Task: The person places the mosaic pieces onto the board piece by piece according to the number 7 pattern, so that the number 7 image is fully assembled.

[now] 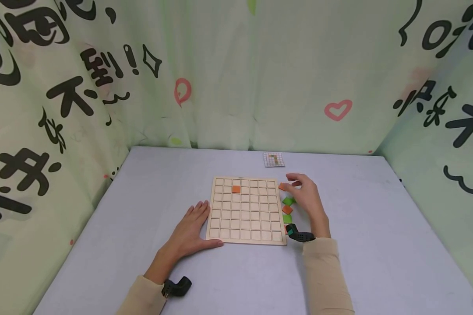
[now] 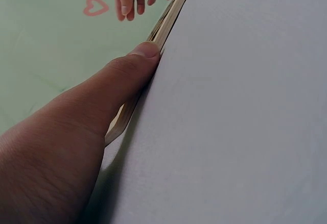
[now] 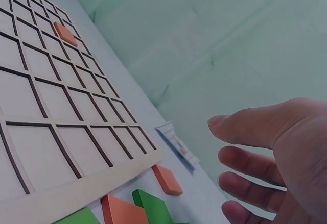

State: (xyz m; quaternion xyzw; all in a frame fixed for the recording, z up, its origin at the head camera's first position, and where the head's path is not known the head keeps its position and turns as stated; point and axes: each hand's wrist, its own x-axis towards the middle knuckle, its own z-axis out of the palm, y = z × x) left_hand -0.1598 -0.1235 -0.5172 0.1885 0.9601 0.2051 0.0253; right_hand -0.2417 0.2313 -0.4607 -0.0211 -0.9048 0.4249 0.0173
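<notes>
A wooden grid board (image 1: 246,215) lies flat on the table, with one orange square tile (image 1: 236,189) in a cell of its second row from the back. My left hand (image 1: 189,232) rests at the board's near left corner, fingers extended along the left side and thumb touching the front edge. Beyond the board's right edge, my right hand (image 1: 305,197) hovers over loose tiles with fingers relaxed and apart. Nearest its thumb is an orange tile (image 3: 167,180) by the far right corner. In the right wrist view nothing sits between the thumb and fingers.
Along the board's right side lie several loose tiles, among them a green tile (image 1: 287,218) and an orange tile (image 1: 287,210). A small printed grid card (image 1: 273,159) lies near the table's back edge. A patterned curtain (image 1: 291,78) hangs around the table.
</notes>
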